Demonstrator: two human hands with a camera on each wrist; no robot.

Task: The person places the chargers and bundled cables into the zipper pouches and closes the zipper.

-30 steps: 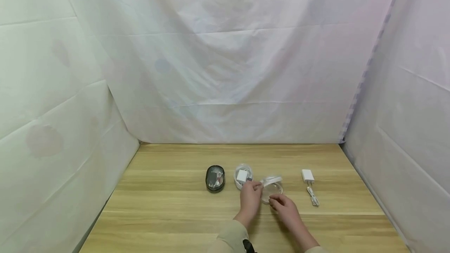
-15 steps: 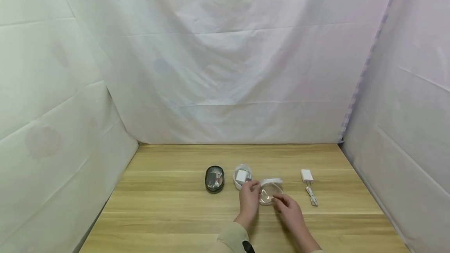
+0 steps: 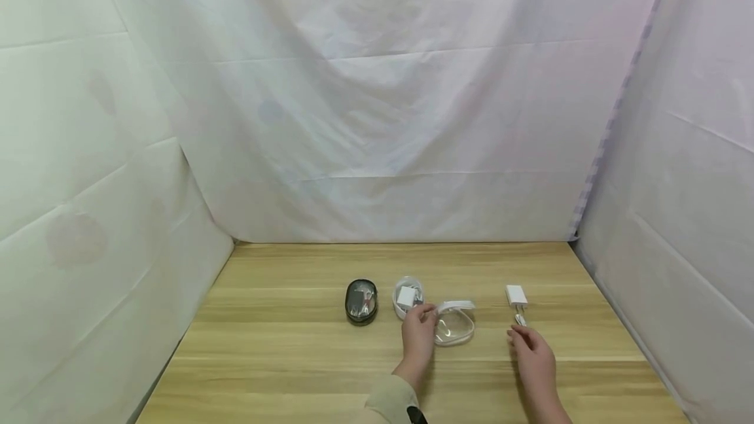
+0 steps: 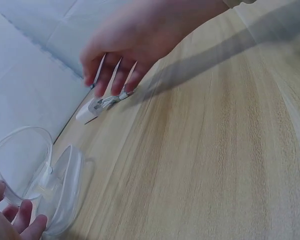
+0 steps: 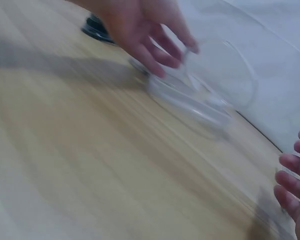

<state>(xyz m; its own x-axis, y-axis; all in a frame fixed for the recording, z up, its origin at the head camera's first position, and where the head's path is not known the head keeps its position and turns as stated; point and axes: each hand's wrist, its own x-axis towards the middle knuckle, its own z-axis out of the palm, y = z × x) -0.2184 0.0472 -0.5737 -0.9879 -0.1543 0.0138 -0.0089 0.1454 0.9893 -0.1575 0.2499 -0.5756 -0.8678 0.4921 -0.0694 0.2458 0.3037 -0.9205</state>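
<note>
My left hand [image 3: 418,339] pinches the edge of a clear, white-rimmed oval pouch [image 3: 468,333], left of centre among the things on the table. In the left wrist view the pouch [image 4: 70,192] stands open with its see-through lid raised, and nothing shows inside it. My right hand [image 3: 536,362] is over at the right, its fingers relaxed and slightly bent above a bundled white cable [image 3: 520,320]. Just beyond the fingertips lies a white plug charger [image 3: 516,295]. Part of the cable is hidden under the hand.
Left of the left hand, a second clear pouch [image 3: 397,306] holds a white charger [image 3: 406,296] and a cable. Farther left lies a black oval case [image 3: 361,311] with a see-through lid and things inside. White cloth [image 3: 377,116] walls in the wooden table [image 3: 283,345].
My right hand has left the pouch's lid and moved right to the cable. The left hand has stayed at the pouch's edge, and the pouch's lid remains raised.
</note>
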